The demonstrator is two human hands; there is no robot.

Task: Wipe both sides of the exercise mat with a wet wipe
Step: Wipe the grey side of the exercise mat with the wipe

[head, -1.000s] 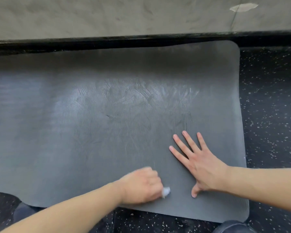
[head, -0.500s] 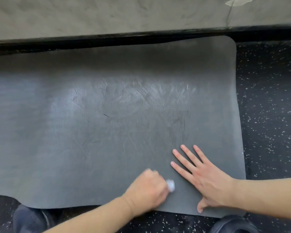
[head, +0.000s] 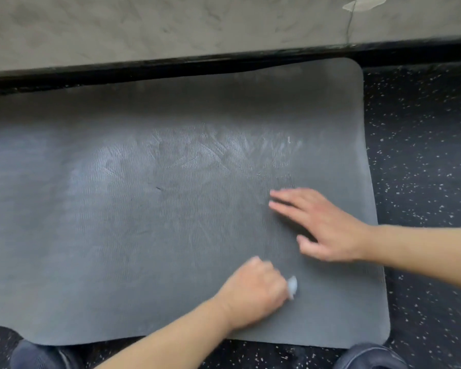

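Wiping the mat: I have one hand on the wipe and one hand flat.

The grey mat (head: 144, 222) lies flat on the dark speckled floor (head: 423, 155), its far edge against the black baseboard (head: 171, 66). My left hand (head: 253, 294) sits near the mat's near edge, fingers curled tight round the white wipe (head: 292, 286), which presses on the mat. My right hand (head: 322, 225) is over the mat's right part, fingers straight and close together; blur hides whether it touches. Streaky wet marks (head: 224, 155) show mid-mat.
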